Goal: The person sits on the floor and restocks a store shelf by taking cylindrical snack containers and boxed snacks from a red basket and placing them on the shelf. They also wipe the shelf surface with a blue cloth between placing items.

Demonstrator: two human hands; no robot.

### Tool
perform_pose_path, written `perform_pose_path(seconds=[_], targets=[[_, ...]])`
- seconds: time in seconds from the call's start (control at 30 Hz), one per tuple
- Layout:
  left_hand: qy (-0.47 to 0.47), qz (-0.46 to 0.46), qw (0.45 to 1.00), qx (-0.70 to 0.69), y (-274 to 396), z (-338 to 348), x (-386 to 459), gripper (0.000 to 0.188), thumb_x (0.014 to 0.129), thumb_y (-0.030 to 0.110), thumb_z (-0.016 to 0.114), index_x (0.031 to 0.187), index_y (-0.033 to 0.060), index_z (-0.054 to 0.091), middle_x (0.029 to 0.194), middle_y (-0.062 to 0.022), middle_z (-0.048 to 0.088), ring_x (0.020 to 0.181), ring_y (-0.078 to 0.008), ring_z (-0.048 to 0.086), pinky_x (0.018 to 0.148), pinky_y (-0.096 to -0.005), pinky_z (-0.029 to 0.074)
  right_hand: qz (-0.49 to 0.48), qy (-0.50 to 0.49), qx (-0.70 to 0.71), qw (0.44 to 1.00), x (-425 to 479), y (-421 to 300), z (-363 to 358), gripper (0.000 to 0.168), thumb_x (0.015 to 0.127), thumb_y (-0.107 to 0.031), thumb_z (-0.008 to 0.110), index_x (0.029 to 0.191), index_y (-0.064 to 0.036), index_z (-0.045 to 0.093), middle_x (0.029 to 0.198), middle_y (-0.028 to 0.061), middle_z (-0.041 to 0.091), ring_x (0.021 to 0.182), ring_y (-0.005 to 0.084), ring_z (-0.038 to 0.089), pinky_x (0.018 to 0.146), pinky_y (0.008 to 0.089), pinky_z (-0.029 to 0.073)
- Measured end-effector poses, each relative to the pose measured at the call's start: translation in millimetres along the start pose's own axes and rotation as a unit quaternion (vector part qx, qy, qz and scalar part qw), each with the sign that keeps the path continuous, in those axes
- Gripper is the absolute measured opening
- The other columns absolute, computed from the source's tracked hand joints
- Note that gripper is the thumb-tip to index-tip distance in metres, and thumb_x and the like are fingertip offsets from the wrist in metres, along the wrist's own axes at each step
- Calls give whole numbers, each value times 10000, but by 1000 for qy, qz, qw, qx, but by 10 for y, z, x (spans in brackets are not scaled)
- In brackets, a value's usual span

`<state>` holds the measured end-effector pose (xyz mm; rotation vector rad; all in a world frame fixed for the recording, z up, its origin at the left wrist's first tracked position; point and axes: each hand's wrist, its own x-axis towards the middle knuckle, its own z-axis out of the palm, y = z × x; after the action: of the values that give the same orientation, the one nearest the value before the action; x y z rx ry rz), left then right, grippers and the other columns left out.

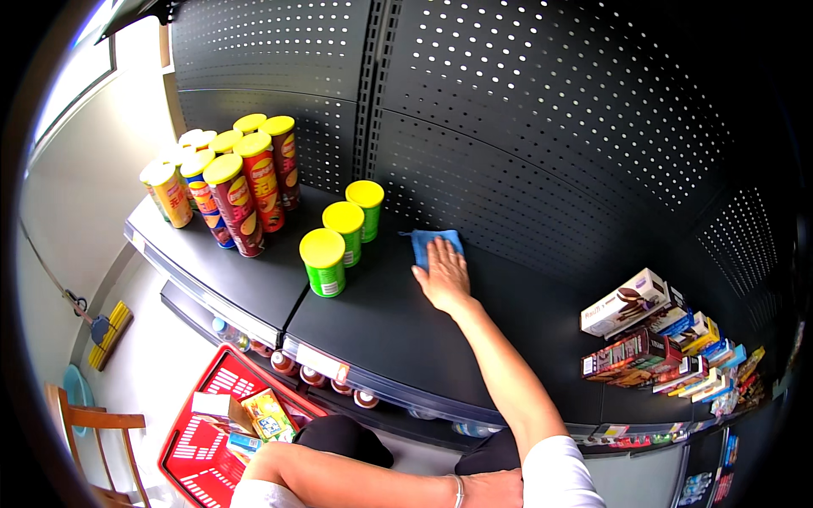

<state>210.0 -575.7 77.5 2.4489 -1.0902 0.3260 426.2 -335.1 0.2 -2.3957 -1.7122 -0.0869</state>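
My right hand [444, 270] lies palm down on a folded blue cloth [437, 244], pressing it against the black metal shelf [406, 317] close to the perforated back panel. My left forearm crosses the bottom of the view, a bangle at the wrist; the left hand [492, 487] is partly seen by my right arm, its fingers hidden. Left of the cloth stand green cans with yellow lids [322, 263], in a slanting row. Farther left is a group of tall chip canisters [236, 206] with mostly yellow lids.
Snack boxes [625, 305] are stacked at the shelf's right. Bottles [311, 376] show on the level below the price rail [381, 381]. A red shopping basket [184, 438] with packages stands by my knees. A wooden chair [105, 419], a yellow sponge mop [111, 336] and a blue basin [76, 390] are at left.
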Motion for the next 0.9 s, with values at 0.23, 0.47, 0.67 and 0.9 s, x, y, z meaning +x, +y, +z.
perform_pose_path(seconds=[0.23,0.47,0.67,0.9], targets=[[320,20,939,-126,-4,270,43,418,848,145,588,1236,3,650,1218,-188,665,1098,-340,661,951,-409,541,-54,20,35,998,231,-448,133,709,1008,-469,464,1539,-24,310,1632,178,233,1516,340,195,1224,489,145],[72,69,995,29,22,347,13,311,900,167,573,1129,-2,697,1092,-147,715,1021,-327,687,932,-375,548,-157,-1,29,987,-436,-708,23,687,1007,-452,472,1519,-15,338,1610,205,266,1498,366,230,1212,494,183],[77,46,994,65,-90,355,143,146,743,158,635,791,20,639,757,-90,638,757,-253,646,717,-351,506,-249,-51,93,963,-1145,-852,-169,636,1046,-474,384,1529,-61,361,1622,203,247,1503,376,217,1215,506,168],[90,72,992,47,-191,278,154,138,748,129,617,820,12,607,780,-97,620,772,-252,625,713,-362,504,-348,-119,170,914,-1311,-837,-250,541,1018,-325,482,1524,-146,413,1637,113,266,1532,305,165,1239,479,101]])
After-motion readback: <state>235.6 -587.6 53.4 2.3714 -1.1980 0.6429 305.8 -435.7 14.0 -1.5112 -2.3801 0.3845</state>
